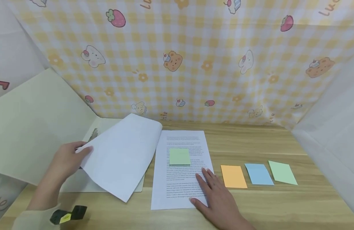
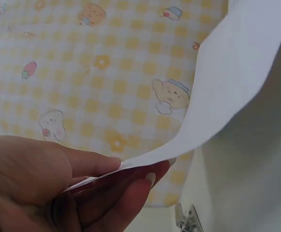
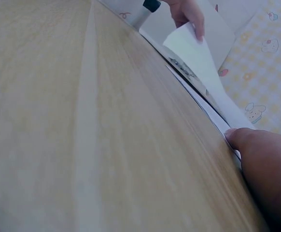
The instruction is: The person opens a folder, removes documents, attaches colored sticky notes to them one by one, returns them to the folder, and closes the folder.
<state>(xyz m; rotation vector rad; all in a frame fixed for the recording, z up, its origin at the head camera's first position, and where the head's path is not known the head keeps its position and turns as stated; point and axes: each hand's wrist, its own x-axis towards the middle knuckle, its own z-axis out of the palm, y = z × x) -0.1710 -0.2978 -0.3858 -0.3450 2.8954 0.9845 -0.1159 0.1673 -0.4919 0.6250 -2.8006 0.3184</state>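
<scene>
My left hand point(image 1: 68, 159) pinches the left edge of a white paper sheet point(image 1: 122, 156), thumb on one face and fingers on the other. The sheet is lifted and bowed over an open pale folder point(image 1: 41, 121), whose metal clip point(image 1: 93, 134) shows partly behind it. In the left wrist view the paper point(image 2: 237, 72) curves up and away from the fingertips. Flat on the table, a printed page point(image 1: 181, 188) bears a green sticky-note pad point(image 1: 179, 156). My right hand point(image 1: 218, 199) rests on that page's lower right edge, fingers spread.
To the right of the page, an orange sticky note point(image 1: 233, 176), a blue one point(image 1: 259, 174) and a light green one point(image 1: 282, 172) lie in a row on the wooden table point(image 1: 280, 204). A yellow checked cloth point(image 1: 208, 83) hangs along the back.
</scene>
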